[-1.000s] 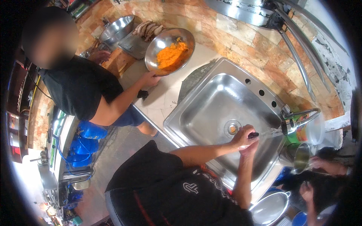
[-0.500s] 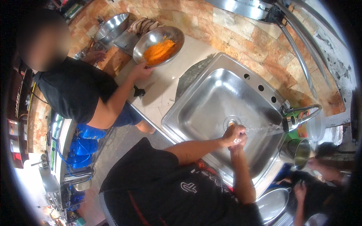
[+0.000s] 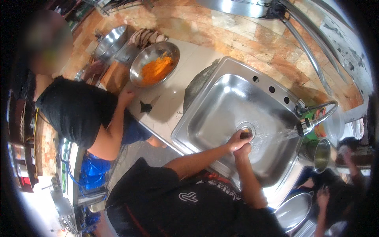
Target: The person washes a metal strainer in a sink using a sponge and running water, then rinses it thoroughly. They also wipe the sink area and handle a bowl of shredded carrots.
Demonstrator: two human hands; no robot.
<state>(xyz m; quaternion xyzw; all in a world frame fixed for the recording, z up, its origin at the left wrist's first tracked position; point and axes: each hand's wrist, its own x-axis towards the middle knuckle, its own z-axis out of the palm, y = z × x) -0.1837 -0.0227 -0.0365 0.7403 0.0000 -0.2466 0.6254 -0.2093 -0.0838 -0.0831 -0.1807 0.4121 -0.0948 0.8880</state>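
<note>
Both my hands are clasped together low over the stainless-steel sink (image 3: pixel 209 102), beside its drain (image 3: pixel 252 127). My left hand (image 3: pixel 238 142) lies closed over my right hand (image 3: pixel 243 150), whose fingers are mostly hidden. A small dark patch shows at the left fingertips; I cannot tell what it is. From the flexible-necked faucet (image 3: pixel 306 127) on the right, water sprays leftward into the basin, just right of my hands.
Left of the sink, a steel bowl of orange shredded food (image 3: pixel 138 75) stands on the counter (image 3: pixel 193 51), with sliced food (image 3: pixel 148 38) behind. A person in black (image 3: pixel 75 106) stands there. At right are a metal pot (image 3: pixel 321 154), a strainer (image 3: pixel 294 211) and another person's hand (image 3: pixel 323 195).
My clasped hands have moved slightly left and down, out of the main spray. The person at left has let go of the bowl of orange food, which now rests on the counter.
</note>
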